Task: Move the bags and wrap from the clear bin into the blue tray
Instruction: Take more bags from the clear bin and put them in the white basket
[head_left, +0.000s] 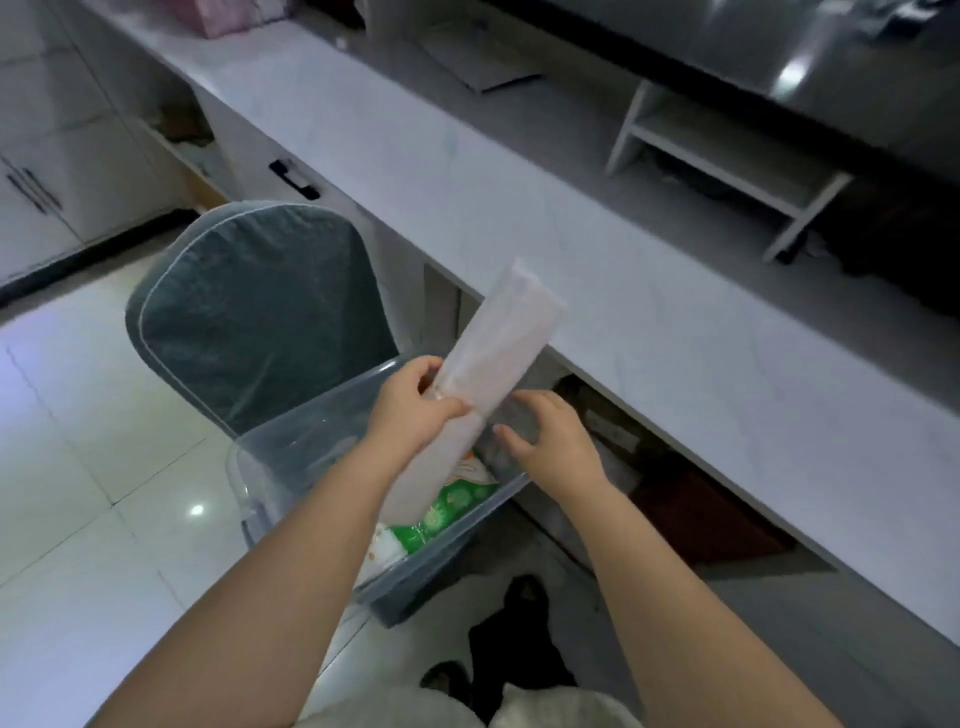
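- The left hand (415, 410) grips a long white pack (498, 353) near its lower half, with the thumb across the front and the fingers curled round the back.
- The pack is held clear above the clear bin (291, 436) and tilts so that its top end points toward 1 o'clock, over the edge of the counter (571, 234). Its lower end hangs down into the mouth of the bin.
- The right hand (556, 441) is just beside the pack at its 4 o'clock. Its fingers are loosely spread and hold nothing; whether the fingertips touch the pack cannot be told.
- Under the right hand, inside the bin, lies something grey and blurred.
- A green and white pack (457, 501) lies in the bin toward its near right wall, at 6 o'clock from the held pack.
- The bin stands in front of a chair with a grey padded back (260, 312), which rises at 10 o'clock from the hands.
- The counter runs from 11 o'clock to 4 o'clock across the view, and a small white shelf (727, 150) stands on it at 1 o'clock.
- A black drawer handle (293, 179) shows below the counter edge at 11 o'clock.
- Dark shoes (524, 597) show on the tiled floor at 6 o'clock.
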